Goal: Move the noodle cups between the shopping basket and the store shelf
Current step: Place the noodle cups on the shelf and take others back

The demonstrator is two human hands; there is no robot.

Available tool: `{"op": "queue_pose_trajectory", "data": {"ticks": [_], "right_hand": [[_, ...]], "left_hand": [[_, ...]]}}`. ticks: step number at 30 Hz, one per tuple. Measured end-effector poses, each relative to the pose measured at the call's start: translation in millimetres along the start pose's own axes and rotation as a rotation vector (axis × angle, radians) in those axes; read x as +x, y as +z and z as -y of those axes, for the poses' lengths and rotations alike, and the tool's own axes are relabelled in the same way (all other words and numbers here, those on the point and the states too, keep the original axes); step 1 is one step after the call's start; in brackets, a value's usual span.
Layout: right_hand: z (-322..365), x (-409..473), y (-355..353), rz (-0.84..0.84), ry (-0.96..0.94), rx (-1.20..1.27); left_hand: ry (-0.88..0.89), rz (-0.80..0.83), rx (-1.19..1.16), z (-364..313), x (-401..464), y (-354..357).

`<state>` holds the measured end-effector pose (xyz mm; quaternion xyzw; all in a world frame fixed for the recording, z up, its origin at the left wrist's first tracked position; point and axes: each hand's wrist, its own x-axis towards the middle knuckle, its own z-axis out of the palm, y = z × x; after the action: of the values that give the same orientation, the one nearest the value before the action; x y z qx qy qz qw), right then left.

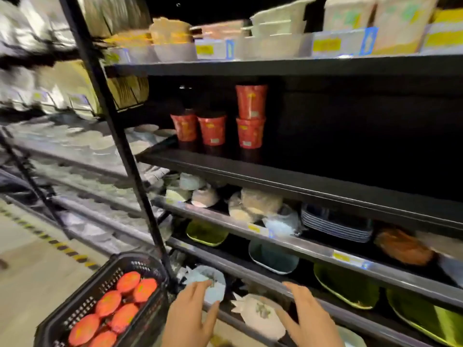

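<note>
Several red noodle cups (211,130) stand on the dark middle shelf (300,181), one stacked on another at the right of the group. A black shopping basket (82,296) at the lower left holds several more cups, seen from above by their orange-red lids (127,281). My left hand (193,314) hovers with relaxed fingers just right of the basket, in front of the lowest shelf. My right hand (308,314) hangs open beside it. Neither hand holds anything.
A slanted black upright post (120,136) of the rack runs down to the basket's corner. Lower shelves carry bowls, plates (335,224) and green trays (345,286); the top shelf holds boxes and bowls. Floor with a yellow-black stripe lies at the left.
</note>
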<state>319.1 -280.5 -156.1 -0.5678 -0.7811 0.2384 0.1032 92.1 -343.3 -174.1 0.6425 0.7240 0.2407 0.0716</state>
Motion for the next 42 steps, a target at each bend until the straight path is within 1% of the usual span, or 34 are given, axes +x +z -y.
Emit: {"op": "queue_pose_trajectory", "data": {"ticks": [4, 7, 11, 13, 16, 18, 21, 25, 27, 30, 31, 34, 36, 39, 42], "right_hand": [[39.8, 41.0, 15.9, -0.008, 0.033, 0.049], [62.3, 72.3, 16.1, -0.022, 0.049, 0.066], [93.2, 125.4, 10.7, -0.091, 0.048, 0.103], [111.7, 159.6, 8.7, -0.124, 0.015, 0.133], [142.5, 215.0, -1.3, -0.193, -0.062, 0.215], [164.1, 252.9, -13.2, -0.232, -0.103, 0.319], [189.4, 308.4, -31.1, -0.272, -0.155, 0.414], [205.3, 383.6, -50.3, -0.326, -0.175, 0.504], [209.8, 420.9, -52.3, -0.345, -0.139, 0.532], [213.4, 472.6, -47.7, -0.382, -0.061, 0.65], [212.2, 489.1, -44.6, -0.411, -0.04, 0.687], [214.0, 518.8, -41.1, -0.434, 0.002, 0.789], [218.7, 531.2, -39.0, -0.497, 0.026, 0.839], [228.0, 545.5, -34.3, -0.588, 0.043, 0.876], [234.5, 552.7, -31.4, -0.647, 0.036, 0.886]], "left_hand": [[0.024, 0.037, -0.022, 43.3, 48.1, -25.2], [0.033, -0.045, -0.116, 66.7, 84.9, -29.7], [0.041, -0.068, -0.164, 91.6, 143.7, -32.9], [0.047, -0.077, -0.18, 109.4, 177.8, -35.4], [0.022, -0.161, -0.239, 130.4, 235.2, -47.2], [-0.003, -0.218, -0.262, 142.2, 273.1, -58.4], [0.032, -0.314, -0.299, 158.2, 331.4, -79.8], [0.008, -0.353, -0.301, 172.8, 410.0, -98.6], [-0.033, -0.337, -0.308, 179.7, 444.6, -101.9], [-0.134, -0.233, -0.261, 190.8, 492.7, -99.9], [-0.15, -0.213, -0.279, 195.7, 507.8, -97.3], [-0.159, -0.175, -0.421, 207.5, 547.4, -90.4], [-0.174, -0.141, -0.48, 209.5, 567.2, -88.0], [-0.106, -0.171, -0.611, 210.7, 588.2, -83.1], [-0.092, -0.185, -0.726, 212.7, 599.8, -76.8]]}}
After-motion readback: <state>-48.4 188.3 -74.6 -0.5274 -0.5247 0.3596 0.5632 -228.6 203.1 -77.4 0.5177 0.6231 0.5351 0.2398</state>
